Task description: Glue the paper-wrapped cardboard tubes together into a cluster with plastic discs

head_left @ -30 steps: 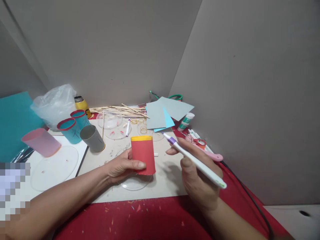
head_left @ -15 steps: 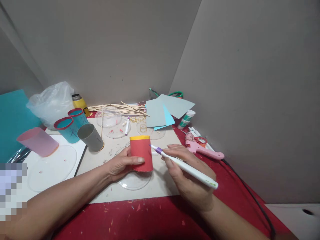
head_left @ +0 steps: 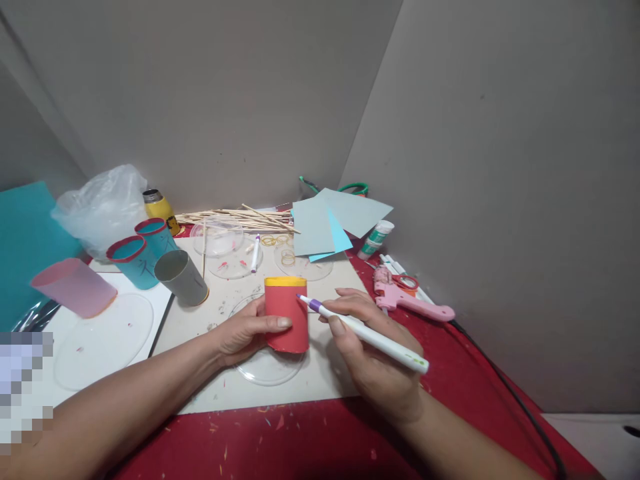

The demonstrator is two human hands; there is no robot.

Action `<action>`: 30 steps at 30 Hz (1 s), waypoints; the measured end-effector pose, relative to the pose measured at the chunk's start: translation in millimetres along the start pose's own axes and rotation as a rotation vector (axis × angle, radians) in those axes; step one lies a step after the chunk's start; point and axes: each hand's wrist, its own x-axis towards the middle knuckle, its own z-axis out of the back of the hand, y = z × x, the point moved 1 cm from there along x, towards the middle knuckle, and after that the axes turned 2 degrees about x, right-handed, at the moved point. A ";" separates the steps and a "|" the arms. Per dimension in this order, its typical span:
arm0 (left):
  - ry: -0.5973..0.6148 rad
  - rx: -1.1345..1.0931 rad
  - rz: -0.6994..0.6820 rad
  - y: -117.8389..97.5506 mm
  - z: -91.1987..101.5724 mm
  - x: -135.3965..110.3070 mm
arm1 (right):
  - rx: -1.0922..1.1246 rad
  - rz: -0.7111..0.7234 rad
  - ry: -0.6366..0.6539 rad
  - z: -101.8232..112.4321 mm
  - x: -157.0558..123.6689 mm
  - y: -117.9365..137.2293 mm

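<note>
Upright in my left hand (head_left: 253, 328) is a red paper cylinder (head_left: 295, 327) with a yellow band round its top. My thumb lies across its front, and the other fingers are hidden behind it. My right hand (head_left: 383, 350) is closed on a white marker pen (head_left: 380, 339) with a purple collar. The purple tip is at the cylinder's front, just under the yellow band; whether it touches I cannot tell. No mark shows on the red surface. Below the cylinder lies a clear plastic disc (head_left: 273, 375).
To the left stand teal cups with red rims (head_left: 134, 263), a grey cup (head_left: 180, 280) and a pink cup (head_left: 75, 290). Wooden sticks (head_left: 235, 219), rubber bands (head_left: 287, 258) and grey sheets (head_left: 313, 227) lie at the back. A pink glue gun (head_left: 415, 303) with a black cord is at right.
The pen tip has moved left from the cylinder's right edge onto its front. In the picture the cylinder is slightly lower and further right. Both hands keep their hold.
</note>
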 end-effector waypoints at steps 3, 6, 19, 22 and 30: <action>-0.001 -0.001 0.005 0.3 0.5 0.3 | -0.013 0.002 -0.009 -1.0 0.3 0.6; 0.001 0.002 0.008 1.0 1.0 0.6 | -0.025 0.013 -0.016 -1.9 0.6 1.5; -0.002 -0.015 0.015 1.5 -0.2 0.2 | -0.093 0.027 0.021 -3.4 2.7 4.3; -0.004 -0.008 0.016 1.9 0.2 0.5 | -0.090 0.021 0.021 -3.1 3.0 4.5; -0.014 0.003 0.012 1.1 -1.4 -0.5 | -0.113 0.029 0.068 -3.3 0.5 1.0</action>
